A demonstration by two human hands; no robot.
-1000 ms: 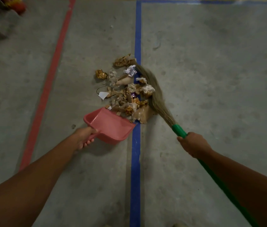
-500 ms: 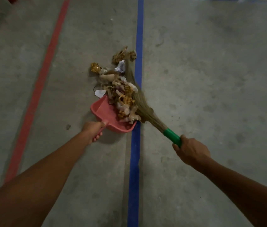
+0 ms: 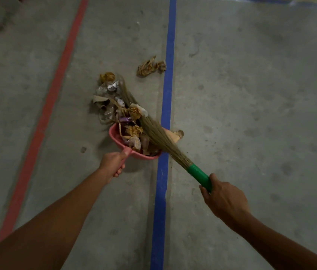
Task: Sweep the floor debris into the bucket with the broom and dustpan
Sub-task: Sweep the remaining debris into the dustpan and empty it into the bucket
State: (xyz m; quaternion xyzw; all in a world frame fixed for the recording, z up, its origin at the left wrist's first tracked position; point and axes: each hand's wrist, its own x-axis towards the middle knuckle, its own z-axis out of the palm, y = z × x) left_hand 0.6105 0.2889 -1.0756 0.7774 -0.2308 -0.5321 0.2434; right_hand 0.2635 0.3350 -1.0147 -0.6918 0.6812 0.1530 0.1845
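Left hand (image 3: 112,162) holding pink dustpan (image 3: 114,134), right hand (image 3: 224,199) gripping broom (image 3: 159,136), debris (image 3: 118,112) piled in

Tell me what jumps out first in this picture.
Crumpled debris sits mid-floor between the red line and the blue line, half pushed into a pink dustpan that the left hand holds. The broom, gripped by the right hand, lies across the dustpan. One wad lies apart, farther off, beside the blue line.

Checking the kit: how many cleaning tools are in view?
2. The pink dustpan in the left hand, left of the blue line; the broom in the right hand, bristles over the dustpan. No bucket shows.
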